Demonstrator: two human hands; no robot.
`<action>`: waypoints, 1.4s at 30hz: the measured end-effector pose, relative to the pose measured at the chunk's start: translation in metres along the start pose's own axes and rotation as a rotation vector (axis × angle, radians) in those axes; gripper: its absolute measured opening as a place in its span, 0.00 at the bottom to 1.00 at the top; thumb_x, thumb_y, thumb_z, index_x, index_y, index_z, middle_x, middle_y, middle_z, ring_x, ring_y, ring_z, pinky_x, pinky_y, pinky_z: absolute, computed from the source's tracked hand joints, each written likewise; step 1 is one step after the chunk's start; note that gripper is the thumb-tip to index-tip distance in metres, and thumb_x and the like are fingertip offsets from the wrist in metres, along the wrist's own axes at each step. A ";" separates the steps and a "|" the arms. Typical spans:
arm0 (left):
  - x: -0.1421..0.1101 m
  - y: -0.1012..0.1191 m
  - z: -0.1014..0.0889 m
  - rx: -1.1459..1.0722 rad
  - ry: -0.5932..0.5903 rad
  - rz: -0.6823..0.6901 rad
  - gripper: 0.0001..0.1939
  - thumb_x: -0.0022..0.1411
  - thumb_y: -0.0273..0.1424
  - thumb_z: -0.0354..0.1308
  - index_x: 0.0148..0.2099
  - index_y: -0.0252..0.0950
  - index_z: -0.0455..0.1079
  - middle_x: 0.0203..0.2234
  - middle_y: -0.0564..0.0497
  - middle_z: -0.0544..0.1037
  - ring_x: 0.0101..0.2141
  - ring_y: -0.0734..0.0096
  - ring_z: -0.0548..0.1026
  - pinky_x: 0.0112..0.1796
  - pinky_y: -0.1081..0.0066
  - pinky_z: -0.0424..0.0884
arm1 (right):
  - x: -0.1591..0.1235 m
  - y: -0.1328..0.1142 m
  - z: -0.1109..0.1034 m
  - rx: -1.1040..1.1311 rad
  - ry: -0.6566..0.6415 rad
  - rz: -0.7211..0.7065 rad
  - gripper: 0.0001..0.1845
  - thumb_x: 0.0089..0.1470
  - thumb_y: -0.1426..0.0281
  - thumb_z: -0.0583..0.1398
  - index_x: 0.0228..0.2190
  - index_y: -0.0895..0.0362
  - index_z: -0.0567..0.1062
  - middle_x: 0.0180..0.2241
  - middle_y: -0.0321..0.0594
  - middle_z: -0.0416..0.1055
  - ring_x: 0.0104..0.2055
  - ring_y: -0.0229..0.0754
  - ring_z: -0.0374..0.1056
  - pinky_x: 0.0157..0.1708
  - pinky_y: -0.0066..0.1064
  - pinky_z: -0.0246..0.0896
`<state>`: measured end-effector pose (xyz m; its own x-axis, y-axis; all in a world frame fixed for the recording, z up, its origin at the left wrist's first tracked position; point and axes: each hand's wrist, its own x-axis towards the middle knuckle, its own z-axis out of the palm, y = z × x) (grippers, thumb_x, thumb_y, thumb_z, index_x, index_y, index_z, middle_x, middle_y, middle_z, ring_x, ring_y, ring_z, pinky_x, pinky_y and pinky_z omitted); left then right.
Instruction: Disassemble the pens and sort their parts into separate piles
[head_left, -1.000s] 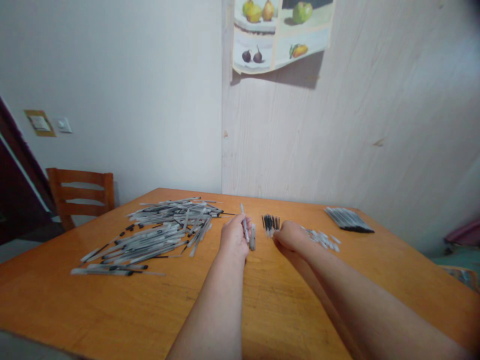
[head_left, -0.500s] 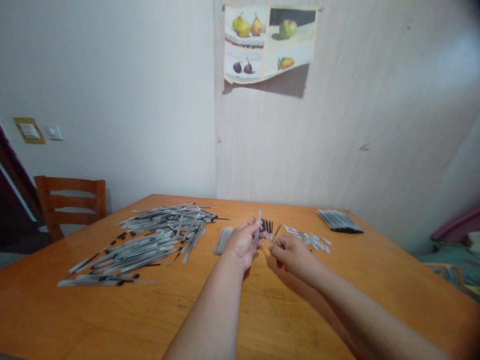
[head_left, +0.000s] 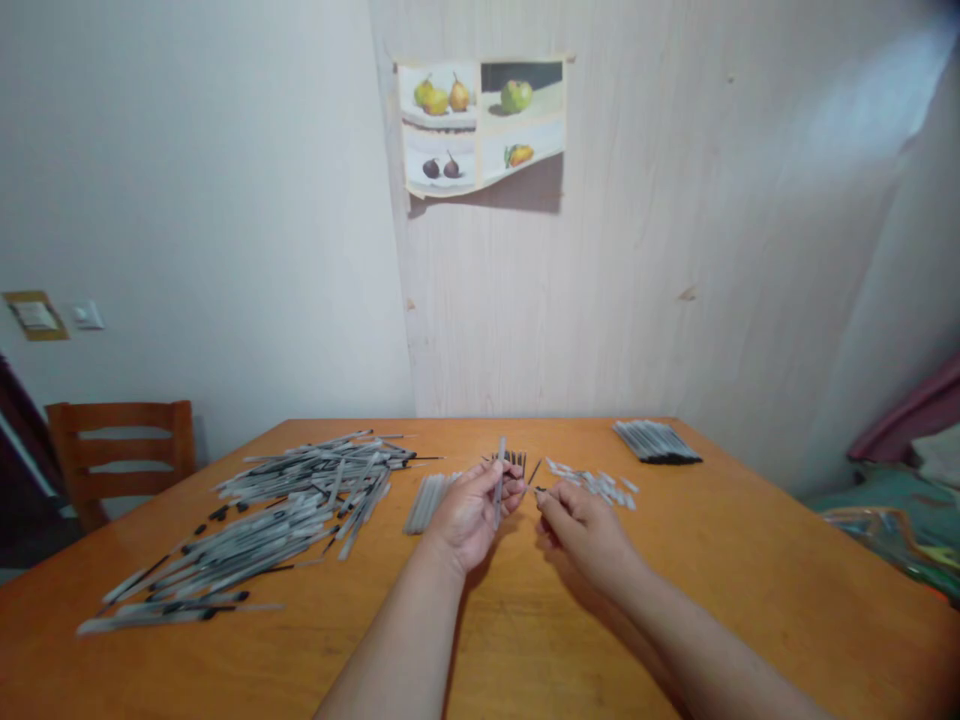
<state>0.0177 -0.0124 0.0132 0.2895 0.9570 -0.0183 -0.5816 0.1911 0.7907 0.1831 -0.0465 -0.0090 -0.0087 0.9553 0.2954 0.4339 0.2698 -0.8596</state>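
Note:
My left hand (head_left: 471, 512) holds a thin clear tube (head_left: 499, 475) upright above the wooden table (head_left: 525, 640). Just to its right, my right hand (head_left: 581, 520) pinches a thin black piece (head_left: 534, 473) that points up toward the tube. A small bunch of black pieces (head_left: 516, 459) lies on the table behind my hands. A short row of clear tubes (head_left: 425, 500) lies left of my left hand.
A large loose heap of grey and black tubes (head_left: 277, 505) covers the table's left part. Small clear caps (head_left: 592, 483) lie right of my hands, and a neat dark bundle (head_left: 656, 441) sits at the far right. A wooden chair (head_left: 112, 450) stands left; a fruit poster (head_left: 480, 125) hangs on the wall.
My right hand picked a black piece from the bunch and came toward the left hand. My left hand lifted its tube. The view swung right and tilted up.

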 end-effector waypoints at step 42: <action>-0.006 -0.023 0.004 0.400 -0.199 -0.164 0.16 0.54 0.39 0.69 0.36 0.32 0.72 0.28 0.46 0.76 0.27 0.73 0.70 0.34 0.71 0.62 | 0.028 -0.006 -0.088 0.682 0.524 0.067 0.16 0.43 0.67 0.66 0.35 0.58 0.71 0.30 0.39 0.78 0.23 0.33 0.69 0.19 0.20 0.63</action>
<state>0.0325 -0.0237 -0.0019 0.5160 0.8532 -0.0761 -0.1892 0.2002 0.9613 0.2590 -0.0321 0.0412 0.4875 0.8381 0.2448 -0.2190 0.3888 -0.8949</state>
